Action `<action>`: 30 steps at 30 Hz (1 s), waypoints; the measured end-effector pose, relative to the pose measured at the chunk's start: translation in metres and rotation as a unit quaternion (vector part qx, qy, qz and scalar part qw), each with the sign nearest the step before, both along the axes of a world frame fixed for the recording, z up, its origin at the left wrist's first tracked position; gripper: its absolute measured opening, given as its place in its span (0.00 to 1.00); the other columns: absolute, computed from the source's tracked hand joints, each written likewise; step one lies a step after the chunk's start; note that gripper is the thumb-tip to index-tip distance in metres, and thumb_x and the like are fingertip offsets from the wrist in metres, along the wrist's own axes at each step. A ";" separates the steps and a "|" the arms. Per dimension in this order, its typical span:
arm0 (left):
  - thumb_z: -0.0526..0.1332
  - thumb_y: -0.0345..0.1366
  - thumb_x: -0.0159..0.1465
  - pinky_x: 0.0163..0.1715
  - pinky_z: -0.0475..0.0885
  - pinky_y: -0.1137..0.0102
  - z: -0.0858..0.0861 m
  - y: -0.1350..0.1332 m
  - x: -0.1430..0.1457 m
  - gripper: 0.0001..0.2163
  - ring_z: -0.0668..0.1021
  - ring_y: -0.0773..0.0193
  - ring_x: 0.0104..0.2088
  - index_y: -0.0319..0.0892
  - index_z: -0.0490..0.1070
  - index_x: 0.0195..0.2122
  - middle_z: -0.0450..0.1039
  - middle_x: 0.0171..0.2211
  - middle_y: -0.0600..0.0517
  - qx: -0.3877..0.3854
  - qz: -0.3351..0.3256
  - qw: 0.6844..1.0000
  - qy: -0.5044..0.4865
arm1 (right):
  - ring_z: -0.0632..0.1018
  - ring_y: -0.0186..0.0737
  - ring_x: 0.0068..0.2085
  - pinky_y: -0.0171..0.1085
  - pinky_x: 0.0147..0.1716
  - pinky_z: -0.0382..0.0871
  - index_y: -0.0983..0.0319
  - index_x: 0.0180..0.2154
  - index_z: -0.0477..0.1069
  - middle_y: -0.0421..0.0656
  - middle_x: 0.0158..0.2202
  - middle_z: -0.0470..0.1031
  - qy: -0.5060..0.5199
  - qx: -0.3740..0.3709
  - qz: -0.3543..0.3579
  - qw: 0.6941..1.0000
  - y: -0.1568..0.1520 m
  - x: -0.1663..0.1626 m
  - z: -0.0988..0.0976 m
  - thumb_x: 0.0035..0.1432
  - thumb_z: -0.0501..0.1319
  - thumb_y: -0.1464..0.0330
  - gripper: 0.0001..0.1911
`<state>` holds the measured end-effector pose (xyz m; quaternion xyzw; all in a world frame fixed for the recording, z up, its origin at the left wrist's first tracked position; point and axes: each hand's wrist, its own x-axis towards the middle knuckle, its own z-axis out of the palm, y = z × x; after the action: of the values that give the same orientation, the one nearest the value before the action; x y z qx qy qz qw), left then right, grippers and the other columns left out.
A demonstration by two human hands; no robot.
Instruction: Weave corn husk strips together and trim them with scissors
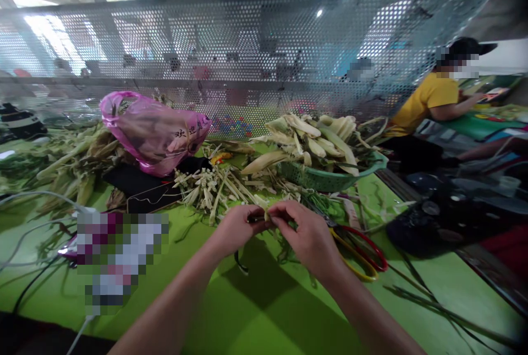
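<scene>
A husk strip (267, 215) is pinched at centre by the left hand (237, 228) and right hand (307, 236), both closed on it above the green surface (247, 311). Scissors (361, 256) are laid at 3 o'clock. Farther off, a basket (330, 179) is seen at 1 o'clock and a bag (152, 135) at 11. The room is closed off by a perforated screen (247, 47).

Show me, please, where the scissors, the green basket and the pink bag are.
Scissors (373, 244): head view, on the red handle loop.
Basket (322, 179): head view, on its green front wall.
Bag (157, 135): head view, on the middle of its pink side.
</scene>
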<state>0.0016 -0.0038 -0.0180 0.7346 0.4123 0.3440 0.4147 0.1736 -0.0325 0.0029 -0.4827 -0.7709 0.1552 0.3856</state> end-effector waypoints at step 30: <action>0.56 0.29 0.56 0.37 0.66 0.70 0.019 -0.002 -0.010 0.04 0.73 0.63 0.35 0.41 0.68 0.31 0.72 0.31 0.52 0.021 0.026 0.999 0.012 | 0.74 0.42 0.35 0.38 0.35 0.64 0.60 0.33 0.67 0.43 0.33 0.74 0.024 -0.008 -0.081 0.996 0.006 0.004 -0.002 0.55 0.62 0.65 0.06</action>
<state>-0.0089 -0.0059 0.0006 0.7361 0.4291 0.3545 0.3852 0.1779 -0.0261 0.0007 -0.5429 -0.7184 0.1415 0.4113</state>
